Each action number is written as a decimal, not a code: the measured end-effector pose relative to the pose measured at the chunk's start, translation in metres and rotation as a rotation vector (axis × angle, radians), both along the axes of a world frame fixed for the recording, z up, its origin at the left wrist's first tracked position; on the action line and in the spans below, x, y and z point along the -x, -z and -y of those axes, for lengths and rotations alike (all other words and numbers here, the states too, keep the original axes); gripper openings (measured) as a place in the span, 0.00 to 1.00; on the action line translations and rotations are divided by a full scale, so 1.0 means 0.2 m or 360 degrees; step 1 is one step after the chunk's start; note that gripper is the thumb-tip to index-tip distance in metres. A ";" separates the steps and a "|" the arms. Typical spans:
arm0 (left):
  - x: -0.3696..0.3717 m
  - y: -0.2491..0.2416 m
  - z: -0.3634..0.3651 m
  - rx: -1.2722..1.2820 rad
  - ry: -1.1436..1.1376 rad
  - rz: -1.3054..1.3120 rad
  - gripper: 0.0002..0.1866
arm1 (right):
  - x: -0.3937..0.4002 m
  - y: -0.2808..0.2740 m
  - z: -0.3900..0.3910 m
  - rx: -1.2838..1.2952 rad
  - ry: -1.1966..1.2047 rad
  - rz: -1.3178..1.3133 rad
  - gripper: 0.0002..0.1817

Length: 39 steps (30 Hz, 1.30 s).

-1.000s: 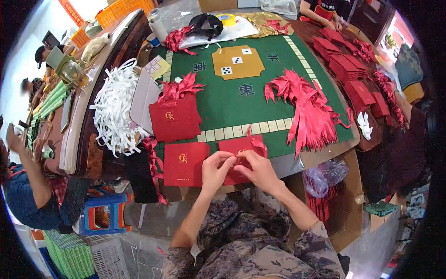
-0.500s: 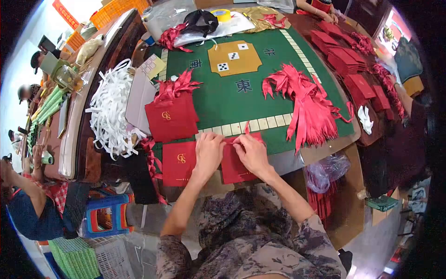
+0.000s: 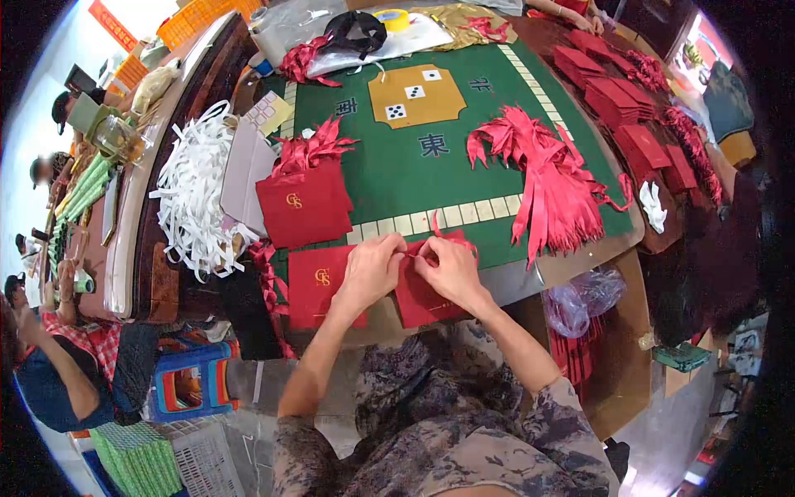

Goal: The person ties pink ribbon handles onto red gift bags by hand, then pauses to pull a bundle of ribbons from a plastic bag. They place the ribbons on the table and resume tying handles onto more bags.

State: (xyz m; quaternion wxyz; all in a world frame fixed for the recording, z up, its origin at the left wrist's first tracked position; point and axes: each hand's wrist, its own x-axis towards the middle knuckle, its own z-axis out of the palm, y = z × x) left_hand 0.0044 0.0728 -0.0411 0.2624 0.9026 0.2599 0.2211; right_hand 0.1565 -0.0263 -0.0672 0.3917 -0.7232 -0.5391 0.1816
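Right hand (image 3: 447, 267) pinched a red ribbon (image 3: 436, 225) over the flat red bag (image 3: 421, 300) on the mahjong table's (image 3: 603, 252) near edge; left hand (image 3: 374, 265) curled alongside, hold unclear; short fingertip pinches suited best.

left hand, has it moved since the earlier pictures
Yes: judged against the row of pale tiles, the left hand has moved forward, closer to that row than a second ago.
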 end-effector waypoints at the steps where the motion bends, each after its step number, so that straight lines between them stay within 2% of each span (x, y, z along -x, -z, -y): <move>1: 0.00 0.00 0.00 0.0065 -0.0006 -0.0029 0.04 | 0.01 -0.01 0.00 0.0066 0.0036 -0.0012 0.11; 8: 0.02 0.04 -0.03 0.0196 -0.0027 -0.0056 0.05 | 0.05 -0.04 0.01 0.0126 0.0096 -0.0059 0.11; 10: 0.03 0.02 -0.03 0.0523 -0.0061 -0.0054 0.05 | 0.05 -0.04 0.02 0.0101 0.0079 -0.0031 0.11; 14: 0.02 0.00 -0.02 0.0575 -0.0103 -0.0083 0.05 | 0.04 -0.05 0.03 0.0120 0.0026 0.0022 0.10; 18: 0.01 0.02 0.00 0.0435 -0.0040 -0.0040 0.05 | 0.06 -0.06 0.02 0.0125 -0.0001 0.0062 0.11; 21: -0.01 0.03 0.01 0.0371 -0.0001 0.0015 0.05 | 0.09 -0.02 0.02 0.0022 0.0089 0.0315 0.10; 23: 0.00 0.01 0.01 0.0467 -0.0051 -0.0012 0.05 | 0.09 -0.02 0.03 -0.0200 0.0070 0.0232 0.09; 26: 0.01 0.03 0.01 0.0548 -0.0099 -0.0004 0.05 | 0.07 -0.03 0.05 -0.0194 0.0030 -0.0016 0.09; 30: 0.01 0.05 0.01 0.0509 0.0012 0.0012 0.07 | 0.04 -0.03 0.06 -0.0201 -0.0020 -0.0002 0.09; 33: 0.02 0.01 0.02 0.0488 -0.0019 -0.0032 0.08 | 0.01 -0.05 0.05 -0.0184 -0.0072 0.0161 0.09; 36: 0.02 0.00 0.01 0.0534 -0.0078 0.0087 0.07 | -0.04 -0.15 0.04 -0.0200 -0.0135 -0.0068 0.08; 38: 0.02 -0.02 0.03 0.0479 -0.0081 0.0123 0.07 | -0.10 -0.19 0.01 -0.0388 -0.0106 0.0191 0.07; 39: 0.02 -0.04 0.04 0.0427 -0.0077 0.0153 0.07 | -0.13 -0.18 -0.01 -0.0330 -0.0148 0.0220 0.10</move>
